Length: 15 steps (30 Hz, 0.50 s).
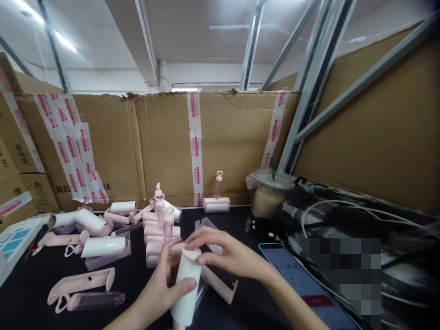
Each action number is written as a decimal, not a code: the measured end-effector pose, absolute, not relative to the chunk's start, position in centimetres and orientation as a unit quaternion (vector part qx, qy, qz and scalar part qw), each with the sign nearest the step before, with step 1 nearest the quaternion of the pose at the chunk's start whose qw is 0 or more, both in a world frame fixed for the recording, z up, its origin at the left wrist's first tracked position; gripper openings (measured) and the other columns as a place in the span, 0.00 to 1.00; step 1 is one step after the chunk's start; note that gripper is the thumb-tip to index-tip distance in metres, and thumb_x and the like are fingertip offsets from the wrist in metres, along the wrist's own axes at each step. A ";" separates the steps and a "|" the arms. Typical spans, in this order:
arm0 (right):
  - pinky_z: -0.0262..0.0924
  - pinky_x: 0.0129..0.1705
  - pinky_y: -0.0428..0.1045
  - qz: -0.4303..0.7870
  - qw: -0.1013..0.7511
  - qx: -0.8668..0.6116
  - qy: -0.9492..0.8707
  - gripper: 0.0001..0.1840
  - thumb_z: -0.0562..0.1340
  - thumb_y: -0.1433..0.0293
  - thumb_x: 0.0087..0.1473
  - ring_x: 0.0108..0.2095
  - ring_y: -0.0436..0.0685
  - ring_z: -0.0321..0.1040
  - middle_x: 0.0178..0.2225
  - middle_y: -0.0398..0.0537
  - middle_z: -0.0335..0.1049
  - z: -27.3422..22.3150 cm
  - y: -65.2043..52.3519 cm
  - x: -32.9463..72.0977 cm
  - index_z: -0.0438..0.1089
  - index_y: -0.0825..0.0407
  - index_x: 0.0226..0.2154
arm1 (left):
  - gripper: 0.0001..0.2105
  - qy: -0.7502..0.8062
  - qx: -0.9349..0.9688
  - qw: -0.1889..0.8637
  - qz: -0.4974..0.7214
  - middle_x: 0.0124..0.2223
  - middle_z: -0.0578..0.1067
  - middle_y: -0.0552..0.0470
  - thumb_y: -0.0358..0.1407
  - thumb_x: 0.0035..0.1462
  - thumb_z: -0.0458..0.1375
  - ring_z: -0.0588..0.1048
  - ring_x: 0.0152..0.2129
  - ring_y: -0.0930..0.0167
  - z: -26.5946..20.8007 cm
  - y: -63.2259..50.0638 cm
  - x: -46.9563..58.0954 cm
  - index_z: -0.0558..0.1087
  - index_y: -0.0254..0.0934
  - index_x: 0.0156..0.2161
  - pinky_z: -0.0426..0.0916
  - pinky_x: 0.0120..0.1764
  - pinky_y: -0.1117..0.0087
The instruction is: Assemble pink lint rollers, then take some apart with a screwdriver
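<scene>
My left hand (pixel 168 284) is wrapped around the white roll of a lint roller (pixel 187 286), which stands tilted with its pink end up. The thumb presses along the roll's front. At the top, my right hand (pixel 223 252) pinches the pink end piece between thumb and fingers. Behind the roll lies a loose pink cover (pixel 220 284), partly hidden, beside a clear part. Just beyond my hands are several pink-and-white lint rollers (pixel 163 231) with clear handles standing up. A translucent cover (pixel 209 229) lies behind my right hand.
To the left lie loose white rolls (pixel 105 247), a pink holder (pixel 82 282) and a clear handle (pixel 96 301). One upright-handled roller (pixel 216 204) stands near the cardboard wall (pixel 165 142). A phone (pixel 302 284), a drink cup (pixel 270 197) and cables are at the right.
</scene>
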State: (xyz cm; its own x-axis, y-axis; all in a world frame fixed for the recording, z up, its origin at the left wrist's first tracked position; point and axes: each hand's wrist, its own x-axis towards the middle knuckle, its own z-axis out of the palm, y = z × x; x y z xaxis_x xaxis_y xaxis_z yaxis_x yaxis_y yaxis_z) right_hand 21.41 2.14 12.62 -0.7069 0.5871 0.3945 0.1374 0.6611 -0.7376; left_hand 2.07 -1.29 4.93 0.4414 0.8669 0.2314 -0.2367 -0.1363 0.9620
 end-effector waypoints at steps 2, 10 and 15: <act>0.55 0.51 0.52 0.333 0.312 -0.212 -0.864 0.13 0.58 0.67 0.55 0.47 0.55 0.62 0.45 0.49 0.67 12.7 1.6 20.9 0.71 0.49 0.43 | 0.38 0.258 0.587 0.605 0.472 0.47 0.70 0.42 0.43 0.49 0.61 0.71 0.39 0.64 4.7 -1.2 2.3 0.43 0.41 0.58 0.63 0.42 0.64; 0.56 0.51 0.53 0.287 0.349 -0.251 -0.856 0.15 0.57 0.67 0.57 0.49 0.56 0.61 0.48 0.49 0.64 12.4 1.0 20.6 0.69 0.44 0.47 | 0.40 0.236 0.575 0.590 0.516 0.45 0.70 0.44 0.42 0.47 0.62 0.72 0.36 0.65 4.1 -0.7 2.6 0.41 0.43 0.57 0.62 0.44 0.62; 0.56 0.51 0.52 0.240 0.320 -0.249 -0.882 0.15 0.56 0.68 0.57 0.48 0.56 0.62 0.47 0.49 0.64 12.6 1.0 21.1 0.69 0.45 0.47 | 0.37 0.234 0.596 0.583 0.501 0.47 0.69 0.43 0.40 0.49 0.61 0.71 0.40 0.63 4.0 -0.7 2.2 0.42 0.43 0.57 0.62 0.44 0.63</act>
State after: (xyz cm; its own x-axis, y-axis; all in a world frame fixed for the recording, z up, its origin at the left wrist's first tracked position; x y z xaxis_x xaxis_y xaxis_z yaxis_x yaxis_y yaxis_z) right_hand 21.08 0.97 12.57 -0.6715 0.5931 0.4442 0.2864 0.7606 -0.5826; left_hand 2.25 -0.74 3.99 0.3893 0.8620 0.3246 -0.3047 -0.2120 0.9285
